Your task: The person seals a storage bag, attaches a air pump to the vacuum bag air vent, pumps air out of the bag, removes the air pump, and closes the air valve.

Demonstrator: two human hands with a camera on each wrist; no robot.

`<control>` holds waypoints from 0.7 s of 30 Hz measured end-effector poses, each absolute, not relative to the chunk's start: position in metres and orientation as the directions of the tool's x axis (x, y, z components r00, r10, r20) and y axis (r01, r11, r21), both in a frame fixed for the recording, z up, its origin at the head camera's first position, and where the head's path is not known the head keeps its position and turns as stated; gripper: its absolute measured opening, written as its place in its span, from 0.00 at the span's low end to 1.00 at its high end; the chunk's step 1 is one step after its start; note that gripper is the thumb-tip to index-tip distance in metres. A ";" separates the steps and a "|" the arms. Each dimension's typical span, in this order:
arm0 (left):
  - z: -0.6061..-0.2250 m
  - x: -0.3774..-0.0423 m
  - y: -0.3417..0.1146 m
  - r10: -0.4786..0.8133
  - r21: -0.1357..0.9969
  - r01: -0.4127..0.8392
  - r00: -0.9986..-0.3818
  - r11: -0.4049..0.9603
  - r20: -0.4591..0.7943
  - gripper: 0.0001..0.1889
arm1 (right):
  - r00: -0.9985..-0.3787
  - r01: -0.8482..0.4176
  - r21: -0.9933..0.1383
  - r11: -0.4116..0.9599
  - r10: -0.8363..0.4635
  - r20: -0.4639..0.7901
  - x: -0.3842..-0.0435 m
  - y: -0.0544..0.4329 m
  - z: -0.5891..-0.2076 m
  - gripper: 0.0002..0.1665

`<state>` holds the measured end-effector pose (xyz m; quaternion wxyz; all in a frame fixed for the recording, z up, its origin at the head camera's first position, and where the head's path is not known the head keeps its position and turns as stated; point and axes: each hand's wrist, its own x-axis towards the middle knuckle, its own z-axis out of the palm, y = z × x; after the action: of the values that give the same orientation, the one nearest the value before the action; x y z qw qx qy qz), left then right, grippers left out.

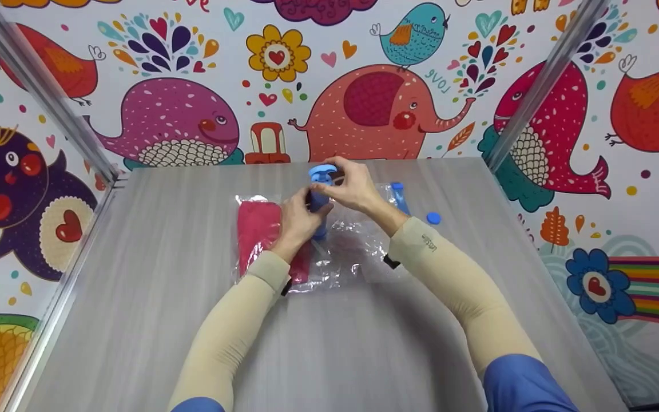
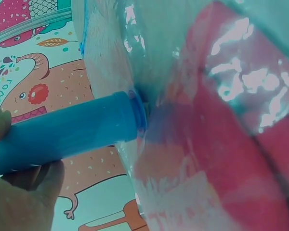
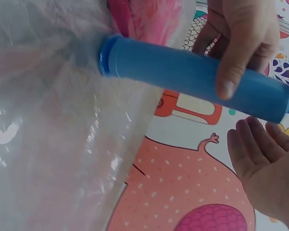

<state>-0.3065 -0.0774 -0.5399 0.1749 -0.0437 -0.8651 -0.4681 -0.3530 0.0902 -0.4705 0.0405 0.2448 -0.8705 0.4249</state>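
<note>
A blue hand pump (image 3: 173, 67) stands roughly upright on a clear plastic vacuum bag (image 1: 364, 252), its lower end against the bag. My left hand (image 1: 300, 214) grips the pump's barrel, fingers on one side and thumb on the other. At the top, my right hand (image 1: 354, 186) holds the blue pump handle (image 1: 322, 170) between thumb and index finger. The other right-hand fingers (image 3: 253, 147) extend below the barrel in the right wrist view, where the handle lies out of frame. Folded pink-red cloth (image 1: 258, 229) lies inside the bag, left of the pump.
To the right on the grey table (image 1: 152, 274) lie a small round blue cap (image 1: 433, 218) and a blue strip (image 1: 400, 197) by the bag's edge. A patterned wall (image 1: 192, 114) borders the table's back, with metal posts (image 1: 527, 109) at the corners.
</note>
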 end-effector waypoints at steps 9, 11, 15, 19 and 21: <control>-0.538 -0.308 -0.078 -0.071 0.801 0.236 -0.942 0.550 0.327 0.28 | -0.836 -0.548 -0.560 0.621 -0.419 0.353 -0.355 0.091 -0.444 0.25; -0.538 -0.308 -0.079 -0.071 0.801 0.232 -0.944 0.552 0.322 0.28 | -0.839 -0.543 -0.542 0.641 -0.420 0.345 -0.356 0.089 -0.440 0.22; -0.535 -0.308 -0.079 -0.069 0.784 0.218 -0.947 0.582 0.314 0.28 | -0.841 -0.541 -0.536 0.648 -0.439 0.317 -0.356 0.086 -0.435 0.19; -0.533 -0.309 -0.079 -0.061 0.761 0.208 -0.949 0.615 0.309 0.28 | -0.831 -0.551 -0.537 0.638 -0.481 0.281 -0.356 0.083 -0.430 0.17; -0.533 -0.310 -0.079 -0.055 0.751 0.207 -0.950 0.627 0.308 0.29 | -0.825 -0.555 -0.540 0.633 -0.503 0.257 -0.356 0.081 -0.428 0.17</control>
<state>-0.3096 -0.0792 -0.5331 0.1524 -0.0426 -0.8889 -0.4299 -0.3557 0.0811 -0.4279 0.0411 0.2929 -0.9028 0.3122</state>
